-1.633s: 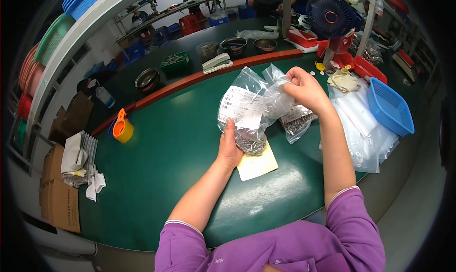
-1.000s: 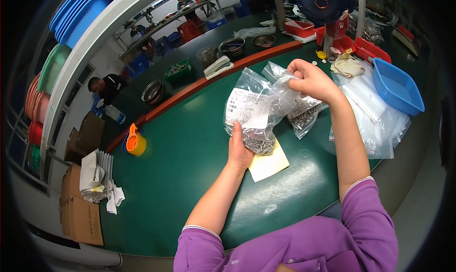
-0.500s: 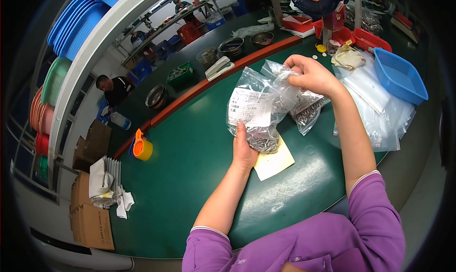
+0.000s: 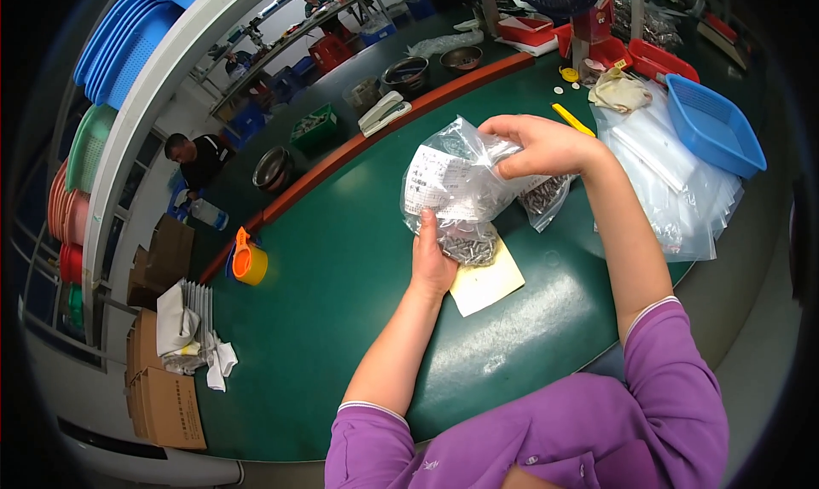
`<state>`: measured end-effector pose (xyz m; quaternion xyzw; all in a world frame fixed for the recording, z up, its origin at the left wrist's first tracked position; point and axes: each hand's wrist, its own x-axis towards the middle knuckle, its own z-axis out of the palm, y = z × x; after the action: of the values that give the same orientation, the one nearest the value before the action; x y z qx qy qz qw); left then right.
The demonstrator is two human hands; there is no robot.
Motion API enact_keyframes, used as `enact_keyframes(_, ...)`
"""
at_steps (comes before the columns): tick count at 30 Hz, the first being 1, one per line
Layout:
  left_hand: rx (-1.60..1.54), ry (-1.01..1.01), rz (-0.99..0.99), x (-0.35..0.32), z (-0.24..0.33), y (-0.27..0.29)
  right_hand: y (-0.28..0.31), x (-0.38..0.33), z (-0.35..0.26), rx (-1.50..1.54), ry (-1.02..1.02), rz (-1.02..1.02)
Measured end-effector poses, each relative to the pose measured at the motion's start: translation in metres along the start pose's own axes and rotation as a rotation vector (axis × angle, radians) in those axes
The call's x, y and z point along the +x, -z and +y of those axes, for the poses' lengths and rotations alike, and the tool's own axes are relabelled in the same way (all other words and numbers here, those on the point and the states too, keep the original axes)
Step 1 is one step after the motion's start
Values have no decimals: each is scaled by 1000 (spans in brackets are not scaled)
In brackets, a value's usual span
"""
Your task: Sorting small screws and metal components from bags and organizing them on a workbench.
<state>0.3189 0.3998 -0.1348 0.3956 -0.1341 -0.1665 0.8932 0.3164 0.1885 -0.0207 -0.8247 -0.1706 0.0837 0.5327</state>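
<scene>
A clear plastic bag [image 4: 478,195] with small metal parts [image 4: 469,246] in its bottom is held up between my two hands. A white printed slip [image 4: 437,182] shows on its left side. My left hand [image 4: 433,263] supports the bag from below, thumb pressed on its front. At the top, my right hand [image 4: 542,145] closes round the gathered neck of the bag. Behind it lies a second clear bag [image 4: 546,200] of similar metal parts, partly hidden. A pale yellow paper sheet [image 4: 488,284] lies on the green table under the held bag.
To the right, flat clear bags [image 4: 661,190] lie beside a blue basket [image 4: 715,126]. A yellow cutter knife [image 4: 572,119] lies near them. Orange scoops [image 4: 248,260] stand at the left. A red-brown ledge [image 4: 384,137] borders the table's far side; a person [image 4: 194,160] is beyond.
My right hand has moved slightly left and closed more of the bag's neck together, so the bag's top is bunched. The yellow cutter knife, hidden before, now shows.
</scene>
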Motion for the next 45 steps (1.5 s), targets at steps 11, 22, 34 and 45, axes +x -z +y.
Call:
enact_keyframes(11, -20, 47, -60, -4, 1, -3, -3, 10, 7, -233, -52, 458)
enact_keyframes(22, 75, 18, 18, 1, 3, -2, 27, -4, 10, -251, -62, 600)
enact_keyframes(34, 19, 27, 44, 0, 4, -3, 37, -9, 15, -185, -49, 549)
enact_keyframes(45, 43, -8, -62, 0, 1, 6, 16, -5, 0, -275, 17, 474)
